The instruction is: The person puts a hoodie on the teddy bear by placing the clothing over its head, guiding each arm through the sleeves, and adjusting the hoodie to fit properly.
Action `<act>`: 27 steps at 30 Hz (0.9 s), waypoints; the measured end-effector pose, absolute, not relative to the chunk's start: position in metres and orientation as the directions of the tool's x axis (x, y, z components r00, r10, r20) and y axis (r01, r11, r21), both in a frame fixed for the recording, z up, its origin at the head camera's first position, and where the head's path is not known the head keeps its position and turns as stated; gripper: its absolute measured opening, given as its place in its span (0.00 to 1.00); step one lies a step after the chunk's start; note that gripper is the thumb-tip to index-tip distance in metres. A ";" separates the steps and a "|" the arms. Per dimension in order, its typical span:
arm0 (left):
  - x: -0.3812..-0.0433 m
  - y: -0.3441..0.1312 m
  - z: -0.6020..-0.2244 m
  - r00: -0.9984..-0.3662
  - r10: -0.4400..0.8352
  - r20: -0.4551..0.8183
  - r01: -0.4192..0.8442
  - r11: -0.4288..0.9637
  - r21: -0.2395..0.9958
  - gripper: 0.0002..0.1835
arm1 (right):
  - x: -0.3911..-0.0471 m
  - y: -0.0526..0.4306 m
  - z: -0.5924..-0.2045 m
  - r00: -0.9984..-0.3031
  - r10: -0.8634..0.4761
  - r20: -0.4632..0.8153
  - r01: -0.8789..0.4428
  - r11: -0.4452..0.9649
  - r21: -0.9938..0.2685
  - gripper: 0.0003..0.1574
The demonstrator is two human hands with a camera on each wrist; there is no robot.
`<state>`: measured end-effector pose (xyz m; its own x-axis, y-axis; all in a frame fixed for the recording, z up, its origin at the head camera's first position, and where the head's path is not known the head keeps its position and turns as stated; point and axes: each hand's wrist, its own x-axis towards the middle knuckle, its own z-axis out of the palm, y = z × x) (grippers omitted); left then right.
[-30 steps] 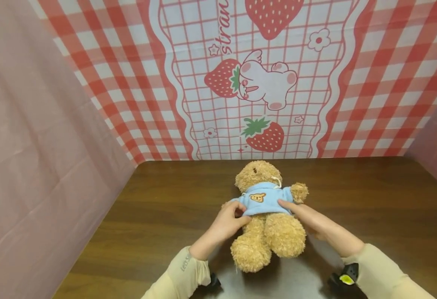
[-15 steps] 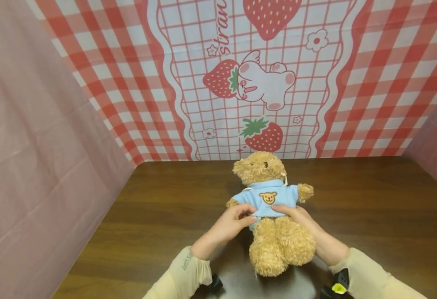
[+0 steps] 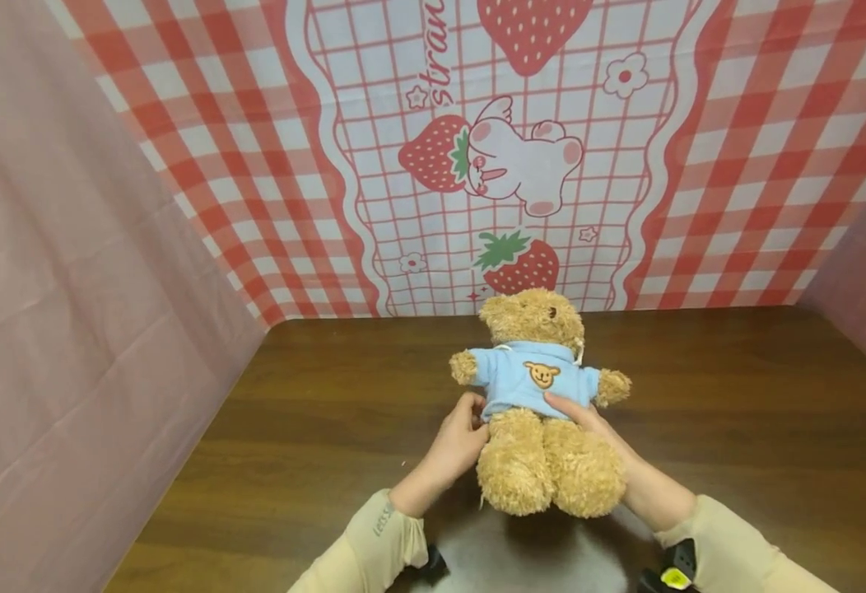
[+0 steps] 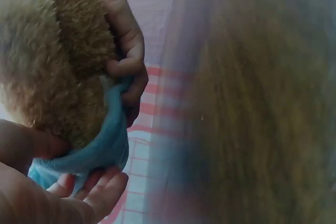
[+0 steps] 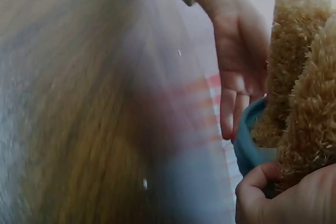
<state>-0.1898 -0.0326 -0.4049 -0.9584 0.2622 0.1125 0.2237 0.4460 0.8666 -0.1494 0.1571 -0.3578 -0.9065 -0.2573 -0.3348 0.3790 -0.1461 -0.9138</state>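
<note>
A fluffy tan teddy bear (image 3: 514, 469) in a light blue hooded top (image 3: 510, 383) faces up between both hands, feet toward me. Its top has a bear-face patch (image 3: 542, 375) and white drawstrings. My left hand (image 3: 457, 436) holds it at the left side; in the left wrist view the thumb (image 4: 44, 144) lies inside the hem and the fingers (image 4: 107, 190) outside. My right hand (image 3: 614, 449) grips the other side of the waist, thumb on the front of the top. The right hand's lower fingers are hidden behind the bear in the head view.
The bear is over a dark brown wooden table (image 3: 329, 412). A red-and-white checked cloth (image 3: 255, 165) with strawberries hangs behind it. Pink fabric (image 3: 70, 288) closes in the left side, and more hangs at the right.
The bear has turned more squarely toward me and shifted slightly right and up, its head now overlapping the cloth. My left hand has slid down off its arm, leaving the paw in sight.
</note>
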 end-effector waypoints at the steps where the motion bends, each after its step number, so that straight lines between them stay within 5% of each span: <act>1: -0.189 -0.032 -0.405 -0.958 0.263 0.114 0.227 0.452 0.862 0.14 | -0.149 0.156 -0.356 -0.912 -0.224 -0.343 0.372 -0.100 -0.923 0.47; 5: -0.189 -0.034 -0.403 -0.936 0.335 0.111 0.261 0.447 0.856 0.11 | -0.148 0.153 -0.354 -0.925 -0.162 -0.343 0.354 -0.049 -0.934 0.55; 12: -0.190 -0.041 -0.393 -0.829 0.555 0.076 0.357 0.419 0.835 0.08 | -0.153 0.156 -0.363 -0.961 -0.137 -0.239 0.268 -0.264 -0.927 0.08; 15: -0.192 -0.042 -0.393 -0.833 0.548 0.082 0.355 0.414 0.839 0.07 | -0.157 0.159 -0.366 -0.967 -0.117 -0.225 0.244 -0.182 -0.953 0.13; 20: -0.193 -0.042 -0.394 -0.884 0.465 -0.036 0.111 0.286 0.952 0.16 | -0.163 0.162 -0.375 -0.961 -0.113 -0.253 0.259 -0.042 -0.965 0.37; 27: -0.194 -0.039 -0.396 -0.944 0.319 -0.087 0.000 0.264 0.965 0.32 | -0.160 0.163 -0.387 -0.932 -0.247 -0.265 0.256 0.069 -0.964 0.41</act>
<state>-0.1940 -0.0394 -0.3964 -0.9436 0.3195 -0.0869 0.0005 0.2638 0.9646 -0.1596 0.1630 -0.3875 -0.9320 -0.2474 -0.2651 0.2559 0.0693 -0.9642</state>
